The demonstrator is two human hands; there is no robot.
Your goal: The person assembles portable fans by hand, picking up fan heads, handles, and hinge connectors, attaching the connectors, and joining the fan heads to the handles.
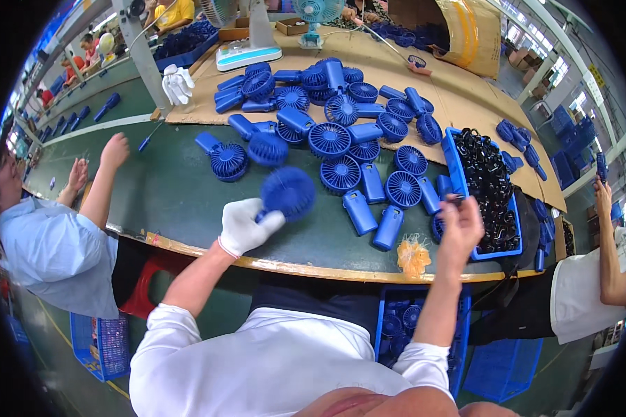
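Note:
My left hand [247, 226], in a white glove, grips a blue handheld fan [289, 193] above the green tabletop; the fan is smeared by motion. My bare right hand [460, 226] is raised at the left edge of a blue bin [496, 255] filled with shiny black looped pieces [490, 187]. Its fingertips are pinched together, with something small and dark at them that I cannot make out. Beyond both hands lies a loose pile of blue handheld fans [329, 140], some round heads up, some handles toward me. One fan [229, 162] rests at the pile's left.
Near the front edge lies an orange tangled bundle [413, 257]. Cardboard [466, 97] covers the far table, where a teal desk fan [318, 10] stands. A white glove [178, 85] hangs on the post. Co-workers sit left [55, 229] and right [591, 299]. Below is a blue crate [460, 347].

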